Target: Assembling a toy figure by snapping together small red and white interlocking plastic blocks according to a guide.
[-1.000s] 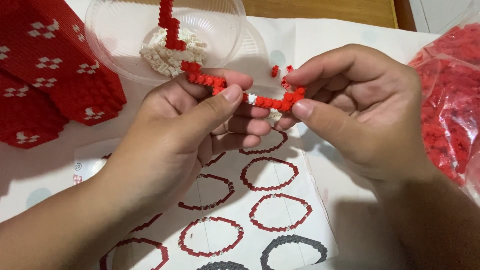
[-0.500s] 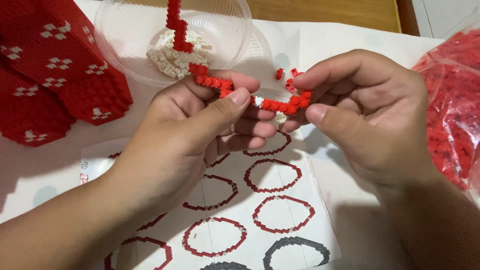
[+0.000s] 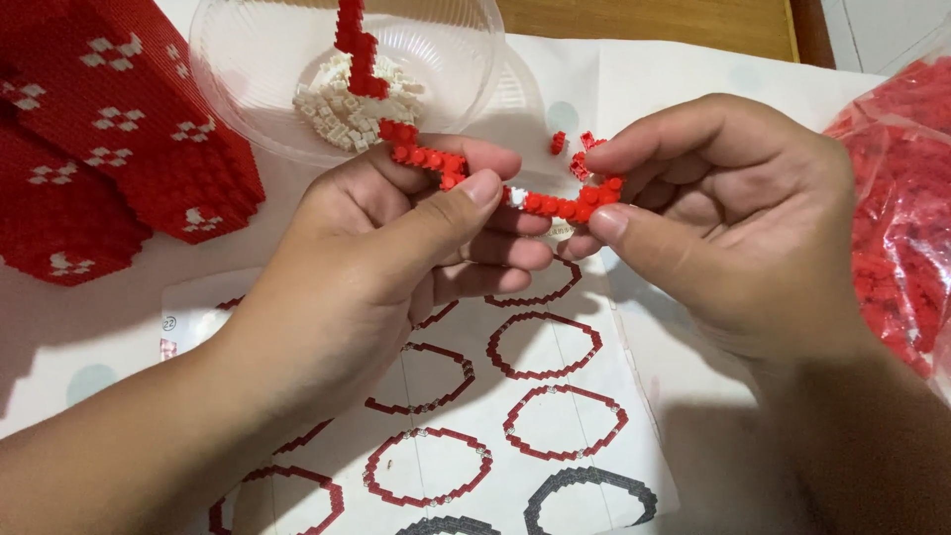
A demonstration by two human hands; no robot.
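Desk: a white cloth desk (image 3: 89,347) with a strip of brown wood at 12 o'clock.
Paper: a picture sheet (image 3: 535,396) of red rings lies flat under both hands.
Left hand: the left hand (image 3: 367,267) pinches one end of the brick chain (image 3: 515,193) between thumb and fingers, grip closed on it.
Right hand: the right hand (image 3: 733,218) pinches the other end, grip closed on it too.
Where the chain is: up in the air between the two hands, at 12 o'clock above the paper.
Bowl: a clear bowl (image 3: 238,59) at 11 o'clock holds small white bricks (image 3: 347,104).
Red block: a big red brick piece (image 3: 109,129) sits at 10 o'clock.
Bag: a bag of red bricks (image 3: 901,228) sits at 3 o'clock.
What could go wrong: the chain is thin, so a hard squeeze or a twist could snap it, and tiny bricks could drop and roll off.
Also: the tall end rises near the bowl and could bump it.
Hard to see: fingers hide parts of the chain. Its top is cut off. The bag and the red block are cut off too.
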